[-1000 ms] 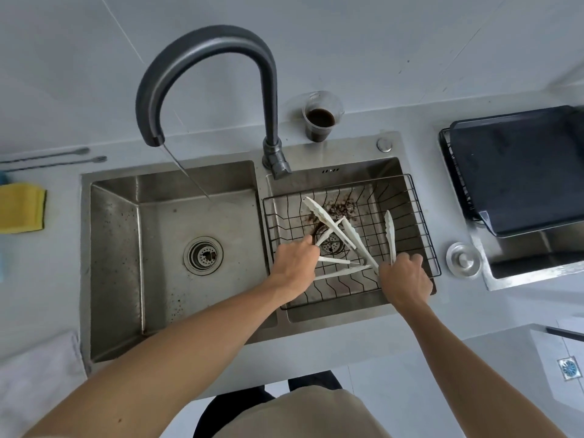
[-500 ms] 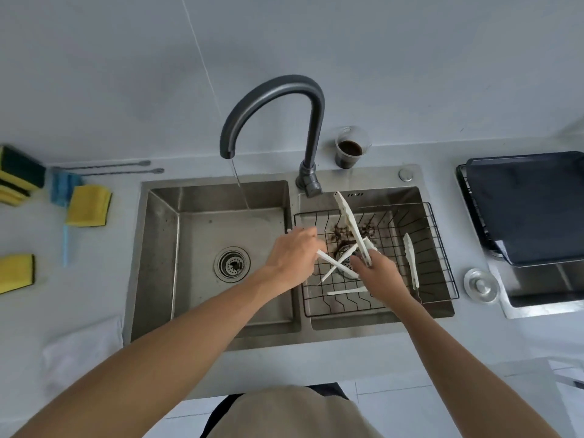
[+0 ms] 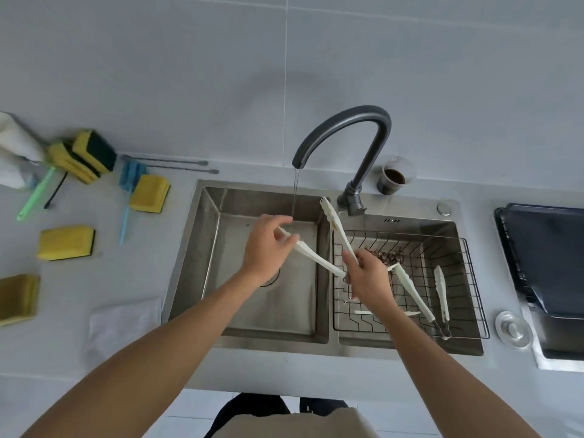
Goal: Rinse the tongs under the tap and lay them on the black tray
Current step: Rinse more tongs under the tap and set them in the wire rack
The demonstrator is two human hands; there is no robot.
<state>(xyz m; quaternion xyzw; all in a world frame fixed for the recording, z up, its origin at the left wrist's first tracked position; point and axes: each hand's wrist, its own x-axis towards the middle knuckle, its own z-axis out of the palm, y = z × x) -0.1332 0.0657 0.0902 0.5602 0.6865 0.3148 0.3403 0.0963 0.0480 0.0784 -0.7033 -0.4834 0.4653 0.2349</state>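
1. The white tongs (image 3: 319, 263) are held up over the double sink (image 3: 189, 248), spread in a V, with the joined end low near the divider between the two basins.
2. The left hand (image 3: 267, 248) pinches the tip of one arm of the tongs between thumb and fingertips, over the left basin and right at the thin stream falling from the tap (image 3: 344, 134).
3. The right hand (image 3: 368, 279) is curled round the other arm near the joint; that arm rises up and left from the fist, its toothed tip (with some dark bits on it) ending near the tap's base.
4. A second pair of white tongs (image 3: 426, 295) lies in the wire rack (image 3: 471, 279) in the right basin, just right of the right hand, beside brown debris (image 3: 384, 256).
5. The black tray (image 3: 550, 254) sits on the counter at the far right, well apart from both hands.
6. Yellow sponges (image 3: 148, 192) lie on the counter left of the sink.
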